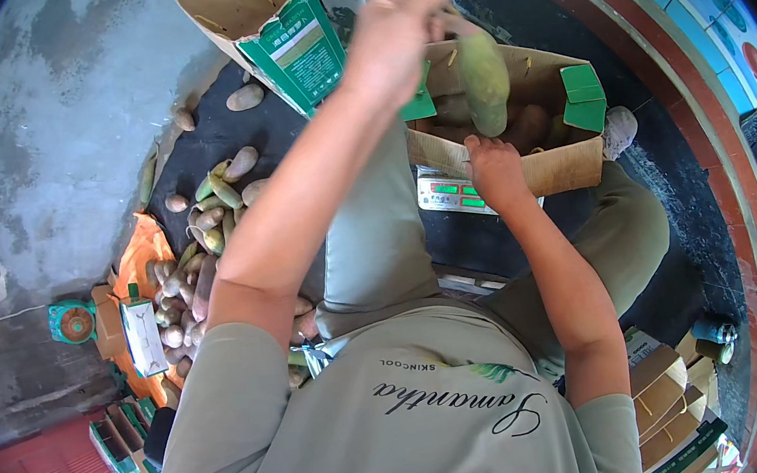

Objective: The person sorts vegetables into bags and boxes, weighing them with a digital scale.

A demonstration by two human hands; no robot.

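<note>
My left hand [405, 30], its fingers closed, holds a large pale-green radish [484, 82] by its upper end. The radish hangs over an open cardboard box [559, 167] with green flaps. Several reddish-brown, root-shaped vegetables [531, 128] lie inside the box, partly hidden by the radish. My right hand [495, 170] is closed over the box's near rim, just below the radish's lower tip. Under the box sits a weighing scale [451, 192] with lit displays; most of its platform is covered.
To the left, a heap of green and reddish radishes [204, 277] lies on dark matting and an orange sheet [144, 251]. An open green box [295, 53] stands beyond my left forearm. More cardboard boxes [661, 381] are at lower right. A raised, curved edge [707, 139] runs along the right.
</note>
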